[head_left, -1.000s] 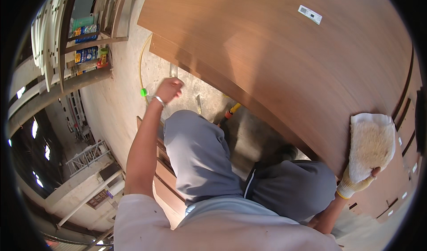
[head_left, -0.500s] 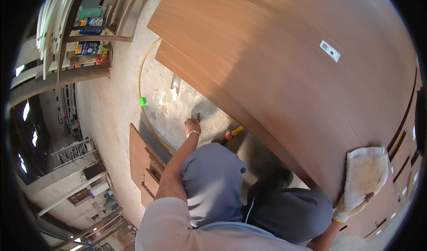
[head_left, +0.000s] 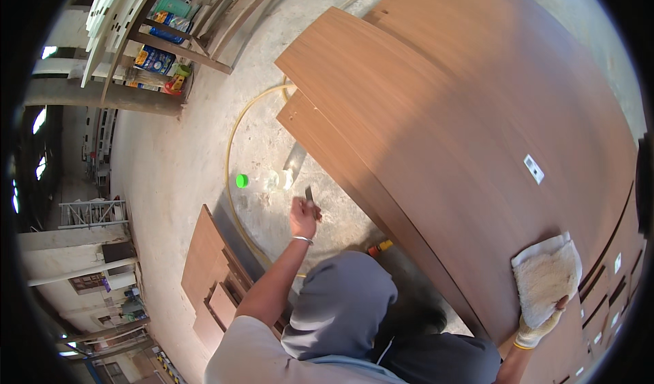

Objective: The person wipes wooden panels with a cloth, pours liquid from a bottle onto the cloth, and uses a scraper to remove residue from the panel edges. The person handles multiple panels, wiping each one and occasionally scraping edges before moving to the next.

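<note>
My left hand is bare, with a band at its wrist. Its fingers close round a small tool with a flat dark blade, held over the concrete floor left of the wood panels. Just beyond it, a clear bottle with a green cap appears to lie on the floor. On my right hand is a knitted glove. It grips a fluffy off-white cloth pad, pressed flat against the large brown wood panel, below a small white label. Part of the right fingers hides behind the pad.
A yellow hose curves across the floor. Near my knee lies a red-and-yellow piece, partly in shadow. Smaller brown boards stack at the left. A rack with colourful packages stands far left; more labelled panels lie right.
The whole view has shifted, so the floor and panels sit lower. My left hand has come nearer the bottle, its blade showing more plainly. My right hand still keeps the pad on the panel.
</note>
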Tool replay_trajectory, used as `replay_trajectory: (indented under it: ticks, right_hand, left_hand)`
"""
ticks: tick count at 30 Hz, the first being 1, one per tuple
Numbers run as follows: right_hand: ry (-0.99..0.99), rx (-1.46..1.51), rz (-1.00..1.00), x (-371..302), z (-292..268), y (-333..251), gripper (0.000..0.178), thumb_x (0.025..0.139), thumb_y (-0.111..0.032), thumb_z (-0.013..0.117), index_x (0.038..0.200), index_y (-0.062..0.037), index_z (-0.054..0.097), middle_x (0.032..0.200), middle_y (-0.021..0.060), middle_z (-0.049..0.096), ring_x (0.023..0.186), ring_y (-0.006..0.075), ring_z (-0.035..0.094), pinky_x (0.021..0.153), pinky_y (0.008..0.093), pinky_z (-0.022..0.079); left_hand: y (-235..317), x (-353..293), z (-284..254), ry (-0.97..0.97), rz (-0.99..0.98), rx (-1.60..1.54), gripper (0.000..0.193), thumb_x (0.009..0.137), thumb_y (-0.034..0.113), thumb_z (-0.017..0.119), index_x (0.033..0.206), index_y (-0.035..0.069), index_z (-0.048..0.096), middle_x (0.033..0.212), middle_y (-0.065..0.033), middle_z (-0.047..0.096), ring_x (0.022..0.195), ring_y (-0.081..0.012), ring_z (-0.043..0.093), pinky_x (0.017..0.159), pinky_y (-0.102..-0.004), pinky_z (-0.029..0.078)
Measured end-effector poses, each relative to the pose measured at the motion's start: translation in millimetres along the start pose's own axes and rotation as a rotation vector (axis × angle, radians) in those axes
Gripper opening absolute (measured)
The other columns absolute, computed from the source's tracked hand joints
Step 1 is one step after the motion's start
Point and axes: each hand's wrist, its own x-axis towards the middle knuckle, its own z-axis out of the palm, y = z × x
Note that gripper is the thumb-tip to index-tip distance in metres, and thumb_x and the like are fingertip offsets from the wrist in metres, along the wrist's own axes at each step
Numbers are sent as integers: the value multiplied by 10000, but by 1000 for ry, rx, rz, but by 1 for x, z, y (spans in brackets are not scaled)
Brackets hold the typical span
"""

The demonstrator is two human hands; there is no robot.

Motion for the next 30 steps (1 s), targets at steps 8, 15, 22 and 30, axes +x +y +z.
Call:
replay_trajectory:
  ticks: [8, 15, 22, 30]
  right_hand:
    - [-187, 8, 177, 22, 29, 20, 698, 1021, -364, 622, 1605, -110, 336, 1654, 145, 349, 1496, 410, 352, 1223, 658, 275]
    - [-183, -63, 117, 19, 32, 11, 689, 1025, -366, 615, 1603, -112, 340, 1653, 144, 351, 1494, 408, 356, 1220, 657, 282]
    - [-180, -67, 89, 20, 19, 9, 679, 1029, -368, 608, 1601, -114, 344, 1652, 142, 354, 1492, 406, 360, 1216, 656, 290]
    - [-199, -77, 99, 32, 21, 14, 669, 1034, -370, 600, 1599, -116, 349, 1652, 140, 356, 1490, 405, 365, 1213, 655, 298]
  left_hand:
    - [207, 281, -12, -73, 167, 46, 177, 1058, 174, 572, 1080, 20, 656, 793, -59, 696, 614, -107, 597, 554, -273, 493]
    - [232, 374, 4, -43, 221, 555, 324, 1005, 312, 645, 889, 22, 732, 768, -129, 703, 729, -235, 650, 742, -395, 526]
    - [240, 389, -5, -94, 310, 665, 347, 1008, 339, 616, 900, 28, 726, 862, -151, 720, 796, -266, 654, 791, -405, 520]
    - [235, 381, -7, -103, 367, 653, 337, 1003, 318, 613, 882, 15, 699, 808, -164, 686, 745, -270, 612, 757, -406, 506]
